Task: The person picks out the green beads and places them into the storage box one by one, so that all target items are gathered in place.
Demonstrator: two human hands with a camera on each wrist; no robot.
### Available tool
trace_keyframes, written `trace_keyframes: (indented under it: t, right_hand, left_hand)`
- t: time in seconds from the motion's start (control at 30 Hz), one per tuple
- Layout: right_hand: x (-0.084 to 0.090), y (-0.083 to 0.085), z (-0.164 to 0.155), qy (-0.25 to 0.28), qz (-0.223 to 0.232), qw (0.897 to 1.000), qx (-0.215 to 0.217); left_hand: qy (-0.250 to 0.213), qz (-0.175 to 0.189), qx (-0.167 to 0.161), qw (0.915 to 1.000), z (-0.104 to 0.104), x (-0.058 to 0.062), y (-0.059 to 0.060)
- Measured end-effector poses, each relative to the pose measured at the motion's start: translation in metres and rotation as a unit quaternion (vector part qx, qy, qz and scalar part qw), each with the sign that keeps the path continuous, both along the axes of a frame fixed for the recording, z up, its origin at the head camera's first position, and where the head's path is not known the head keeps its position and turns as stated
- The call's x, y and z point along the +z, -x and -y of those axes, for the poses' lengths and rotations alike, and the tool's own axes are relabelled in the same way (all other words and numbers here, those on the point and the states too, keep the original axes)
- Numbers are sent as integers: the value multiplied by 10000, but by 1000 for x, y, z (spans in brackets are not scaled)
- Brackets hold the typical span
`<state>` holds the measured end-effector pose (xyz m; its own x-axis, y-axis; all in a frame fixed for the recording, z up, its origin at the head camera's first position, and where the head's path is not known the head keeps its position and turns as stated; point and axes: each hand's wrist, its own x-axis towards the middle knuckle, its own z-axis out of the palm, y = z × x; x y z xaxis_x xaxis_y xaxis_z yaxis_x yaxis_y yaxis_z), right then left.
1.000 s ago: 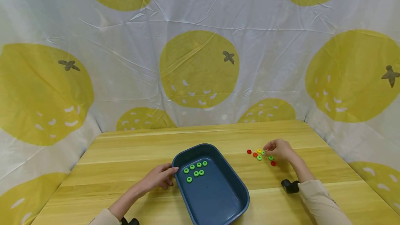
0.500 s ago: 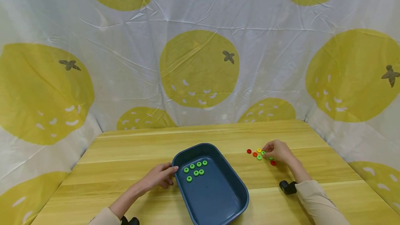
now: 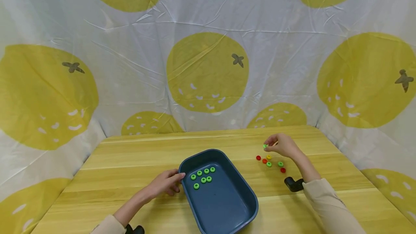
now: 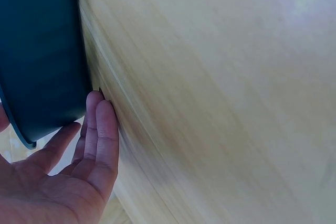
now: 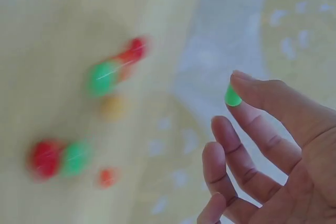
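Note:
My right hand is raised above the table and pinches a small green ring bead between thumb and index finger. In the right wrist view the bead shows edge-on at the fingertips, the other fingers loosely bent. My left hand holds the dark blue plastic tray by its left side, thumb over the rim. From the left wrist, fingers are seen against or beside the tray's outer wall. Several green ring beads lie inside the tray, toward its far left.
On the table, right of the tray, lie loose beads: red, orange, yellow, green, another green and another red. A lemon-print curtain hangs behind the table.
My right hand has picked a green bead out of the loose group and lifted it up, away and slightly left. The left hand and the tray have stayed in place.

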<state>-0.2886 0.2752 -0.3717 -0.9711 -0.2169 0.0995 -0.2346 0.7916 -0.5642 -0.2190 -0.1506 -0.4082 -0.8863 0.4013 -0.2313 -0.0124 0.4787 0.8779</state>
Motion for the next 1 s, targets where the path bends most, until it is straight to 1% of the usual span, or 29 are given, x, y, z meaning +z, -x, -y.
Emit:
trace_keyframes:
  t: [0.13, 0.27, 0.37, 0.47, 0.6, 0.73, 0.9, 1.0]
  right_hand:
    - [27, 3, 32, 119, -108, 9993, 328]
    - [49, 3, 72, 238, -200, 9960, 840]
    - [59, 2, 104, 233, -221, 9910, 1296]
    - [63, 0, 135, 95, -256, 9856, 1668]
    - [58, -4, 170, -304, -299, 9770, 2089]
    - [43, -10, 198, -769, -138, 9665, 2444]
    - [21, -21, 223, -1261, 340, 9569, 2595]
    - [10, -27, 235, -1525, 570, 9522, 2586]
  left_hand:
    - [19, -2, 11, 10000, 0, 0, 1]
    - [14, -7, 7, 10000, 0, -1, 0]
    - [-10, 10, 16, 10000, 0, 0, -1]
    - [-12, 5, 50, 10000, -1, 0, -1]
    - [3, -45, 100, 9999, -2, 1, 0]
    - [18, -46, 90, 9999, -2, 0, 1]
    - [10, -38, 27, 10000, -1, 0, 2]
    - [-14, -61, -10, 10000, 0, 0, 2]
